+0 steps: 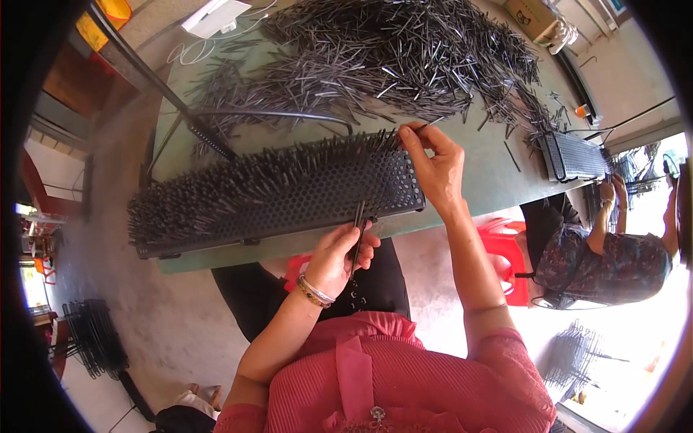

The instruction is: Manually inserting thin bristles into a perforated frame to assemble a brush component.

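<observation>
In front of me a long black perforated panel [395,189] lies tilted on the table. Thin black strips [253,169] stand upright out of most of its holes, while holes near its right end are bare. My left hand [345,252] is closed round a small bunch of black strips [359,216], just below the panel's front edge. At the panel's upper right corner, my right hand [433,159] pinches a thin black strip between thumb and forefinger; its fingertips partly hide the strip.
A large heap of loose black strips [404,58] covers the back of the green table [491,155]. Black metal bars [155,79] rise behind the panel. At the right, another person [610,252] works at a second perforated panel [577,157]. A red stool [505,252] stands below the table.
</observation>
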Demonstrator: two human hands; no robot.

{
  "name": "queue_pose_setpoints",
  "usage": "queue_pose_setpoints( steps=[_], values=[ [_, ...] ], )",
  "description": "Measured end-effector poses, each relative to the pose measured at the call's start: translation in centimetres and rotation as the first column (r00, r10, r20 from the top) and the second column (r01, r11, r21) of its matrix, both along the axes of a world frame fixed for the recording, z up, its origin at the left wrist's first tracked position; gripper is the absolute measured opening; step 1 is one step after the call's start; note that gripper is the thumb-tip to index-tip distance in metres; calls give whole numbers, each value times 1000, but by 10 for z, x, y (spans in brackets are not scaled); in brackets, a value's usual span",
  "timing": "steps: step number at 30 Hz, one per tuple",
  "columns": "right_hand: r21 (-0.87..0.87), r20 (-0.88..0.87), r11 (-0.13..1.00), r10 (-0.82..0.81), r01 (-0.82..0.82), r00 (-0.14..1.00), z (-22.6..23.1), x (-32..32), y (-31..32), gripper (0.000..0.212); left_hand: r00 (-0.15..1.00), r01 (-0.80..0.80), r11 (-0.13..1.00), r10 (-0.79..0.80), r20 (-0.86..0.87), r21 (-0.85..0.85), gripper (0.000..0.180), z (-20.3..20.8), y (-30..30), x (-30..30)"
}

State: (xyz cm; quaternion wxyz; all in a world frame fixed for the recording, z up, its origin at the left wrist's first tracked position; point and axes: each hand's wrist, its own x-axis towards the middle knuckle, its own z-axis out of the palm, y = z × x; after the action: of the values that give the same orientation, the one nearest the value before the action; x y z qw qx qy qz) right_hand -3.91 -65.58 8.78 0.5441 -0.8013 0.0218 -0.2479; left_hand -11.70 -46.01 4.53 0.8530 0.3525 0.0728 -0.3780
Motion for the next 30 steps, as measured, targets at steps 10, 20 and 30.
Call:
queue_pose_setpoints(
  steps=[10, 20, 30],
  values=[
    [-105, 50, 993, -51, 56, 997, -12, 8, 3, 13, 994, -4, 998, 12, -108, 69, 26, 13, 2, -4],
    [-226, 36, 974, -14, 21, 999, -12, 3, 8, 13, 998, -3, 1000, 2, -67, -7, 27, -8, 5, -6],
    [-327, 76, 944, 72, -43, 995, -16, 7, 11, 12, 996, -49, 999, 47, -77, -23, 26, -5, 5, -3]
  ],
)
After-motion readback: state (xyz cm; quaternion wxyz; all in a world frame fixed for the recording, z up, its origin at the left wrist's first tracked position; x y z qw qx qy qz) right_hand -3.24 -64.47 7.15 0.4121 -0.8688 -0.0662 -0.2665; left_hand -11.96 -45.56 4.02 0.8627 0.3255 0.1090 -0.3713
